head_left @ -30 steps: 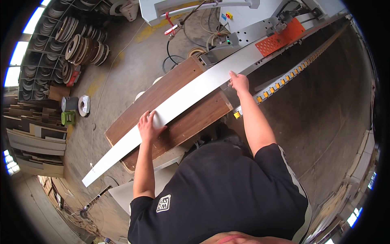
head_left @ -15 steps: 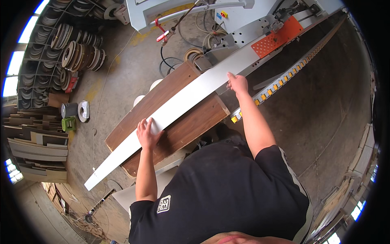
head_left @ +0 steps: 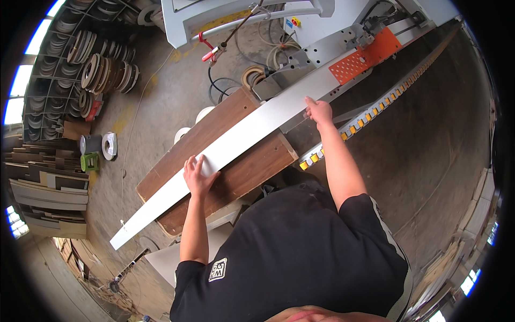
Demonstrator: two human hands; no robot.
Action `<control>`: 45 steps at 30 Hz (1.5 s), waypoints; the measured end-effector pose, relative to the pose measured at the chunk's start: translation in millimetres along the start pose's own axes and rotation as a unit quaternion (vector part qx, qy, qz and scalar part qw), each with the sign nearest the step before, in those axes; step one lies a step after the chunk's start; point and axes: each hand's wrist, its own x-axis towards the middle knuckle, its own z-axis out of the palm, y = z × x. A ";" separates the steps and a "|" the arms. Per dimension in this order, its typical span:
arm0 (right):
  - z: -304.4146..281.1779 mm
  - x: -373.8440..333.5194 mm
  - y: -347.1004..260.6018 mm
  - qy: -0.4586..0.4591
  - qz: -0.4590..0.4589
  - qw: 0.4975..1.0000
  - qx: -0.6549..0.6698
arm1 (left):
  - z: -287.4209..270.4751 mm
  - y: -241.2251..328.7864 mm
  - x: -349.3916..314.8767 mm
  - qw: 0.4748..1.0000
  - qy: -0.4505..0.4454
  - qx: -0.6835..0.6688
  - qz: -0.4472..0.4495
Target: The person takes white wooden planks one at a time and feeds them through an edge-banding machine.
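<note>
A long white board (head_left: 225, 140) lies slantwise across brown wooden panels (head_left: 247, 162), its far right end running under an orange perforated guard (head_left: 354, 63) on a machine. My left hand (head_left: 197, 177) rests on the middle stretch of the board, fingers spread over its top and thumb apart. Farther along, my right hand (head_left: 320, 111) grips the board's near edge just short of the guard. Its thumb is on top, while the other fingers are partly hidden at the edge.
A rail with yellow rollers (head_left: 351, 130) runs along the right. A red-handled tool (head_left: 208, 56) hangs by the grey machine (head_left: 308, 70). Rolls of edge banding (head_left: 99, 75) fill the rack at left, above stacked boards (head_left: 48, 188) and a green stool (head_left: 89, 162).
Both hands have moved slightly to the right, and my right hand is closer to the orange guard. The view has shifted a little.
</note>
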 end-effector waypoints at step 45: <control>7.9 47.8 59.1 -0.081 0.020 0.996 0.001 | 16.5 -68.4 -92.7 0.604 0.042 -0.643 -0.469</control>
